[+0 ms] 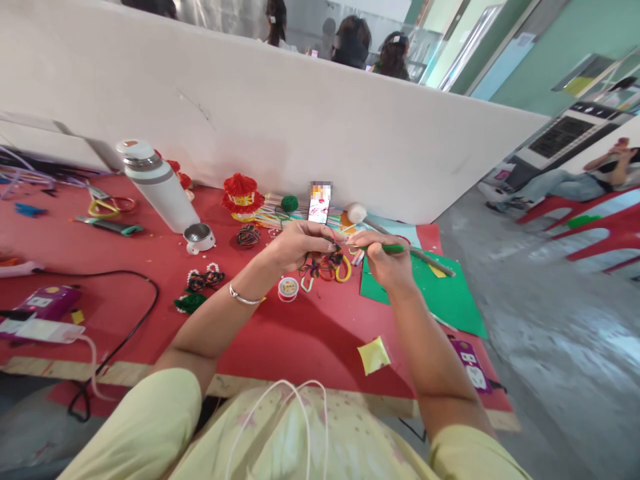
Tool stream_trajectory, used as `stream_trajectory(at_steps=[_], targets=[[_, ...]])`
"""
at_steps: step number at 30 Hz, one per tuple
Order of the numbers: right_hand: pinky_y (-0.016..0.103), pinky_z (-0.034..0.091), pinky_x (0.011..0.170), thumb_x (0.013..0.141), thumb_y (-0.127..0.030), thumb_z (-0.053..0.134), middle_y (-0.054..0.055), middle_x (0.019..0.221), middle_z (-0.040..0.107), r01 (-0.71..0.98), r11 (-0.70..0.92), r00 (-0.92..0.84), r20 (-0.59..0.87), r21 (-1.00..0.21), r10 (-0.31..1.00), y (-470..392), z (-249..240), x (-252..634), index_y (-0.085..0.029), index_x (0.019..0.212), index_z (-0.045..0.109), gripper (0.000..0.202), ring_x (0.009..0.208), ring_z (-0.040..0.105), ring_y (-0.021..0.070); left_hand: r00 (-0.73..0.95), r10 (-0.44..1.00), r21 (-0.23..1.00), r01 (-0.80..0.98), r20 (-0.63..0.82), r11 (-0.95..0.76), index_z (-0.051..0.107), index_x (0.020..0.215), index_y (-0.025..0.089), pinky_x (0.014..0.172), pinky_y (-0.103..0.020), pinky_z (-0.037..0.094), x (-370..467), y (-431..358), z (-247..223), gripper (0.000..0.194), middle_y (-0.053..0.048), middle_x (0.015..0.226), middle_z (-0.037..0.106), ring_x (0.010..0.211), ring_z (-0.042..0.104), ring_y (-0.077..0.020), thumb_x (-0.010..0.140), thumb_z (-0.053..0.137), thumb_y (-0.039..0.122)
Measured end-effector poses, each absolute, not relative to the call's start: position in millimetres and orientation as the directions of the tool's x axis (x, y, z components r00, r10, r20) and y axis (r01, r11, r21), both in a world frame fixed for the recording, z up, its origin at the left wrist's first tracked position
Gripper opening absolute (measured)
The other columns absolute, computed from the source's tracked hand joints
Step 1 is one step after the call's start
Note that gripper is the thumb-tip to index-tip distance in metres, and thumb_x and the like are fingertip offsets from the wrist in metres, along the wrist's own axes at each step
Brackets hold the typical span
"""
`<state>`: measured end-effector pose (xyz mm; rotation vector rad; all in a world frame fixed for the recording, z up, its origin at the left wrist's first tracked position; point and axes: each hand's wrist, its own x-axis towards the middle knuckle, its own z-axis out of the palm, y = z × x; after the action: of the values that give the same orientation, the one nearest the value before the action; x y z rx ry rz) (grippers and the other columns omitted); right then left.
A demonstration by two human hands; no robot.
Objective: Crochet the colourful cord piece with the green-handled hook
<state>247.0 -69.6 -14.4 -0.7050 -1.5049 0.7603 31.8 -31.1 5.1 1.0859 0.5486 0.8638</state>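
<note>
My left hand (300,243) pinches a small piece of dark multicoloured yarn work (336,259) above the table. In my right hand (387,267) is a crochet hook with a green handle (393,249), its thin metal shaft pointing left at the yarn; the tip is hidden among the strands. Just under the hands lie a yellow ring (343,269) and a white spool (288,288). A ball of dark multicoloured yarn (248,235) rests left of my left hand. Behind the hands a phone (319,205) leans upright with its screen lit.
On the red table (310,340) a white flask (157,187) and its metal-lined cup (199,238) stand at left, near scissors (107,200). A red yarn ornament (241,197) stands behind. Green sheet (440,293) lies at right, a yellow packet (373,355) in front. A white partition (300,127) borders the back.
</note>
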Motion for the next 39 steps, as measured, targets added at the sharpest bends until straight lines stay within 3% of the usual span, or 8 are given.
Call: stream_trajectory(at_steps=[2, 5, 11, 14, 18, 24, 33, 39], targets=[[0.042, 0.065, 0.089, 0.092, -0.056, 0.074, 0.001, 0.093, 0.084, -0.023, 0.599, 0.087, 0.595, -0.8, 0.799, -69, -32, 233, -0.034, 0.093, 0.085, 0.024, 0.095, 0.08, 0.023, 0.508, 0.859, 0.898, -0.405, 0.068, 0.169, 0.086, 0.085, 0.016, 0.055, -0.024, 0.05, 41, -35, -1, 0.025, -0.005, 0.078, 0.079, 0.058, 0.065, -0.0106, 0.06, 0.091, 0.018], [0.042, 0.064, 0.094, 0.096, -0.042, 0.074, 0.001, 0.102, 0.083, 0.211, 0.721, 0.248, 0.75, -0.66, 0.613, -72, -50, 216, -0.035, 0.104, 0.084, 0.014, 0.099, 0.078, 0.0212, 0.292, 0.938, 0.89, -0.454, 0.185, -0.034, 0.086, 0.093, 0.017, 0.068, -0.024, 0.056, 57, -41, -12, 0.032, -0.003, 0.083, 0.08, 0.07, 0.07, -0.0119, 0.062, 0.09, 0.018], [0.046, 0.063, 0.094, 0.093, -0.024, 0.078, 0.002, 0.119, 0.082, 0.637, 0.717, 0.026, 0.937, -0.283, 0.348, -76, -58, 205, -0.04, 0.123, 0.079, 0.034, 0.108, 0.076, 0.0245, 0.02, 0.989, 0.899, -0.421, 0.145, -0.123, 0.085, 0.096, 0.015, 0.067, -0.024, 0.054, 70, -47, -18, 0.035, -0.001, 0.082, 0.08, 0.069, 0.068, -0.0116, 0.061, 0.085, 0.015], [0.048, 0.063, 0.093, 0.094, -0.038, 0.076, 0.003, 0.11, 0.083, 0.524, 0.755, 0.156, 0.915, -0.395, 0.371, -71, -55, 205, -0.037, 0.113, 0.081, 0.02, 0.102, 0.077, 0.0252, 0.228, 0.974, 0.842, -0.525, 0.0, 0.123, 0.085, 0.094, 0.014, 0.054, -0.022, 0.047, 61, -42, -13, 0.035, -0.001, 0.073, 0.076, 0.057, 0.061, -0.0093, 0.059, 0.087, 0.017], [0.046, 0.064, 0.09, 0.095, -0.052, 0.072, 0.004, 0.096, 0.085, 0.245, 0.743, 0.135, 0.781, -0.623, 0.61, -63, -37, 222, -0.032, 0.101, 0.084, 0.024, 0.094, 0.079, 0.0252, 0.434, 0.897, 0.843, -0.446, -0.089, 0.3, 0.085, 0.089, 0.012, 0.045, -0.022, 0.035, 40, -32, -2, 0.034, -0.003, 0.065, 0.073, 0.05, 0.056, -0.0084, 0.055, 0.086, 0.011], [0.044, 0.063, 0.085, 0.088, -0.042, 0.084, 0.001, 0.101, 0.085, 0.253, 0.801, -0.235, 0.769, -0.543, 0.595, -63, 0, 256, -0.04, 0.108, 0.085, 0.021, 0.092, 0.078, 0.0234, 0.486, 0.871, 0.907, -0.331, -0.073, 0.261, 0.086, 0.087, 0.012, 0.041, -0.021, 0.033, 25, -29, 11, 0.029, -0.002, 0.063, 0.072, 0.045, 0.052, -0.0061, 0.058, 0.083, 0.01], [0.043, 0.064, 0.088, 0.09, -0.039, 0.081, 0.002, 0.101, 0.084, 0.185, 0.778, -0.408, 0.674, -0.6, 0.616, -68, 15, 270, -0.038, 0.111, 0.084, 0.021, 0.094, 0.078, 0.0224, 0.626, 0.778, 0.963, -0.176, -0.049, 0.203, 0.086, 0.083, 0.013, 0.04, -0.022, 0.027, 22, -20, 5, 0.027, -0.001, 0.055, 0.066, 0.041, 0.044, -0.0063, 0.057, 0.08, 0.014], [0.042, 0.064, 0.086, 0.093, -0.036, 0.079, 0.002, 0.102, 0.084, 0.192, 0.833, -0.395, 0.736, -0.519, 0.55, -73, 16, 268, -0.04, 0.116, 0.082, 0.024, 0.094, 0.077, 0.0221, 0.649, 0.758, 0.942, -0.207, -0.069, 0.263, 0.085, 0.08, 0.013, 0.039, -0.02, 0.031, 21, -18, 6, 0.024, -0.002, 0.061, 0.068, 0.045, 0.049, -0.0066, 0.057, 0.079, 0.014]])
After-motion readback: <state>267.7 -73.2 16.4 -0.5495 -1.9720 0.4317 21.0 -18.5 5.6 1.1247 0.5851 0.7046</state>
